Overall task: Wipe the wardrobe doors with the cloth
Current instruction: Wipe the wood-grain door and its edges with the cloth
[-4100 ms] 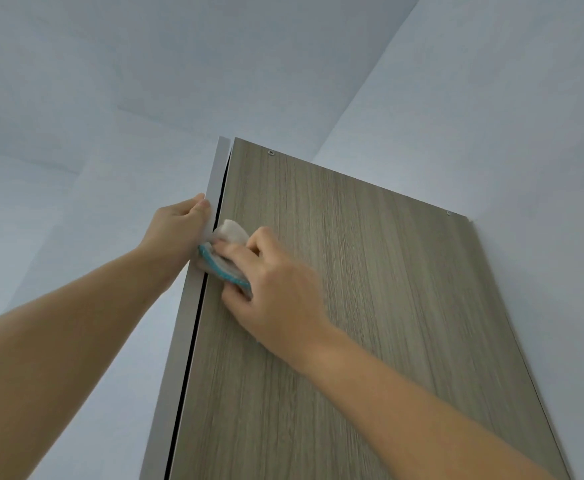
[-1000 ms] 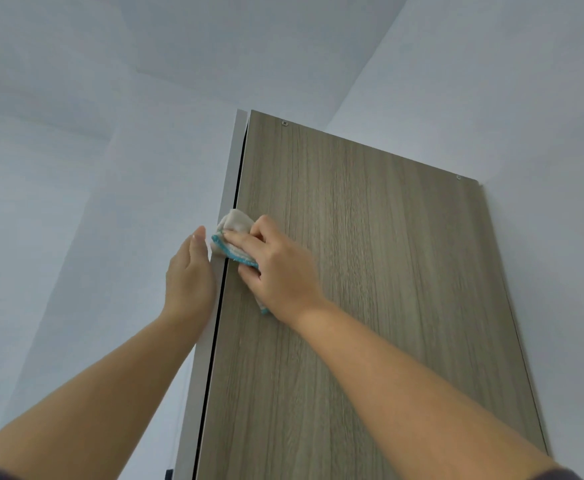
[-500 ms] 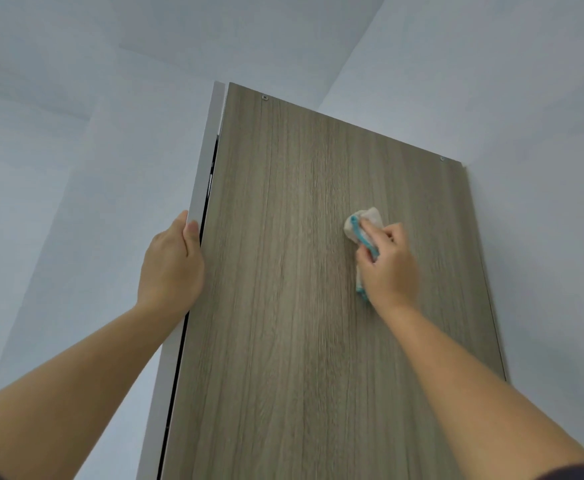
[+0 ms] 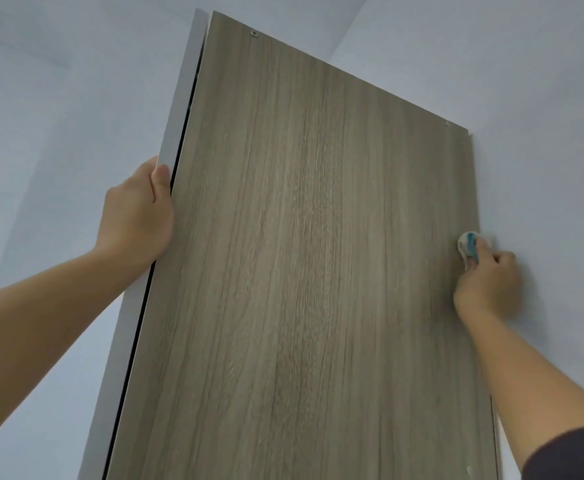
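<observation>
Dark sleeve (image 4: 574,452) (right arm).

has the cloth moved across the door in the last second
Yes, the cloth went right, from the door's left edge to its right edge by the wall.

Our right hand (image 4: 487,285) presses the cloth (image 4: 467,246) at the wood-grain door's (image 4: 311,254) right edge while our left hand (image 4: 138,216) grips its left edge.

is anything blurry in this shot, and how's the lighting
Head view: the right hand and the cloth are smeared by motion blur; the left hand gripping the edge of the wardrobe door is sharper; light is soft and even, no glare on the wood grain; the door's edges converge toward the top.
</observation>
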The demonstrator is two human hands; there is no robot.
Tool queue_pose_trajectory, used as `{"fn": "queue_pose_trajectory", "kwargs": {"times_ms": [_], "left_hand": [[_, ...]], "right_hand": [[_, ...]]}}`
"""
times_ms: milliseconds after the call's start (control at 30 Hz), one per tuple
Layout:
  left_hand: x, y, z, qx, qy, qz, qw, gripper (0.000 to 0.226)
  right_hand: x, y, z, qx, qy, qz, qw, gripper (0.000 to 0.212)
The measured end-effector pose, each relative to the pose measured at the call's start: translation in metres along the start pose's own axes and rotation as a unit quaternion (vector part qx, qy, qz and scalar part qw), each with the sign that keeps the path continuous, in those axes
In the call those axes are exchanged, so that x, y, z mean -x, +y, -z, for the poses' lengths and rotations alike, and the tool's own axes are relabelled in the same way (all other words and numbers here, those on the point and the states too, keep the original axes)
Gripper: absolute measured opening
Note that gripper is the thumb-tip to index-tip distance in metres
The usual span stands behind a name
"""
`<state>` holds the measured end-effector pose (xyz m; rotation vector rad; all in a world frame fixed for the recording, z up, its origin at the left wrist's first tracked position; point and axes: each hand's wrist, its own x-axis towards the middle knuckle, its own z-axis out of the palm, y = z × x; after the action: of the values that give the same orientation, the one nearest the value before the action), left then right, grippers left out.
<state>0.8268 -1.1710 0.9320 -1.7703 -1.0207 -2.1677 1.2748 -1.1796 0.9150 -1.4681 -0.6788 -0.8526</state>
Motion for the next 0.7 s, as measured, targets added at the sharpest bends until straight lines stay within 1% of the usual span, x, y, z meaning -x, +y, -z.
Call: {"fn": "queue_pose_trajectory", "kwargs": {"times_ms": [200, 333, 433, 500, 600, 700], "left_hand": [[0.000, 0.001, 0.000, 0.000, -0.001, -0.002, 1.000, 0.040], [0.000, 0.001, 0.000, 0.009, -0.003, -0.001, 1.000, 0.039], [0.000, 0.000, 0.000, 0.021, -0.006, 0.005, 1.000, 0.037], [-0.001, 0.000, 0.001, 0.032, -0.005, 0.008, 0.999, 0.037], [-0.003, -0.002, 0.003, 0.046, -0.009, 0.011, 0.999, 0.037], [-0.005, -0.007, 0.008, 0.083, -0.042, 0.017, 0.996, 0.042]], "right_hand": [[0.011, -0.011, 0.000, -0.056, 0.009, -0.012, 0.998, 0.039], [0.040, -0.032, 0.001, -0.129, 0.032, 0.041, 0.990, 0.041], [0.062, -0.057, 0.004, -0.158, 0.026, 0.067, 0.985, 0.042], [0.080, -0.078, 0.009, -0.175, 0.014, 0.099, 0.979, 0.043], [0.112, -0.114, 0.016, -0.190, 0.016, 0.174, 0.966, 0.046], [0.145, -0.153, 0.023, -0.219, 0.017, 0.247, 0.944, 0.048]]}}
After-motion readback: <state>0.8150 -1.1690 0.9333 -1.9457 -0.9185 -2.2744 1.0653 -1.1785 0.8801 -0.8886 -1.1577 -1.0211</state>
